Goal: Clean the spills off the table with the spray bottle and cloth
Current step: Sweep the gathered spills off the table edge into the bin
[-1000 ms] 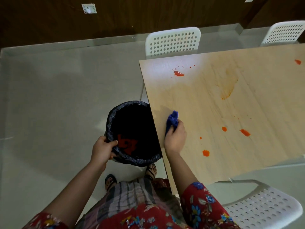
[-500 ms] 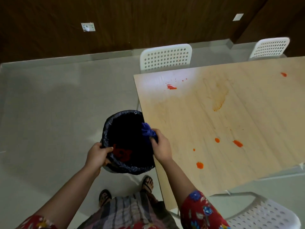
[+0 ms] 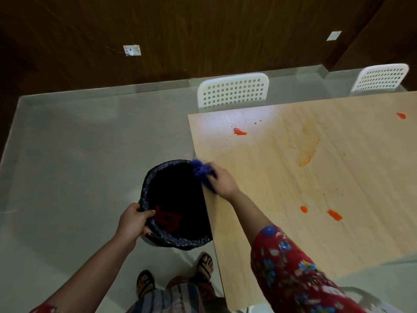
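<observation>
My right hand [image 3: 222, 180] grips a bunched blue cloth [image 3: 201, 171] at the left edge of the light wooden table [image 3: 270, 199], right above the rim of a bin. My left hand [image 3: 133, 223] holds the near rim of that black-lined bin [image 3: 158, 177], which sits against the table's side; something red lies inside it. Orange-red spills mark the table: one near the far left corner [image 3: 239, 132], two near the front [image 3: 304, 209] [image 3: 335, 215], one at the far right [image 3: 401, 115]. A smeared orange stain [image 3: 308, 152] spreads across the middle. No spray bottle is in view.
Two white perforated chairs [image 3: 233, 91] [image 3: 381, 79] stand along the table's far side, and part of a third [image 3: 361, 297] shows at the near right. My sandalled feet [image 3: 176, 276] stand on the grey floor [image 3: 79, 154] by the bin. A dark wooden wall runs behind.
My right hand carried the cloth from the table's left edge over the bin's mouth, then up along the edge to the bin's far rim. My left hand kept its hold on the rim.
</observation>
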